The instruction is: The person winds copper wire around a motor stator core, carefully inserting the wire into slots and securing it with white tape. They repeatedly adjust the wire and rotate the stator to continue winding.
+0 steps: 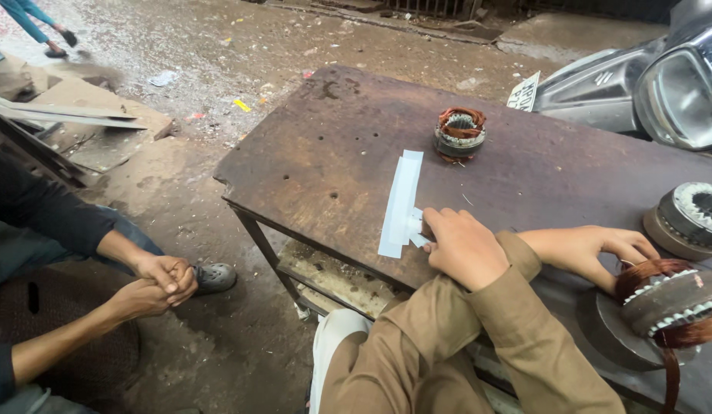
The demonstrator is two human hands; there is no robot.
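My left hand (pixel 463 245) pinches the white paper strip (pixel 400 203) flat on the counter (pixel 325 153); my right hand (pixel 601 249) grips the copper-wound stator (pixel 670 303).

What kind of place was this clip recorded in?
Most likely an open-air, roadside motor-rewinding repair shop. A worn metal workbench stands on littered ground, copper-wound stators lie on it, and a parked scooter sits beside it. The left hand holds a white paper strip.

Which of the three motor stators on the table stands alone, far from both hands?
The small stator with reddish-brown copper windings, at the far middle of the metal table. The other two lie at the right edge, beside the right hand.
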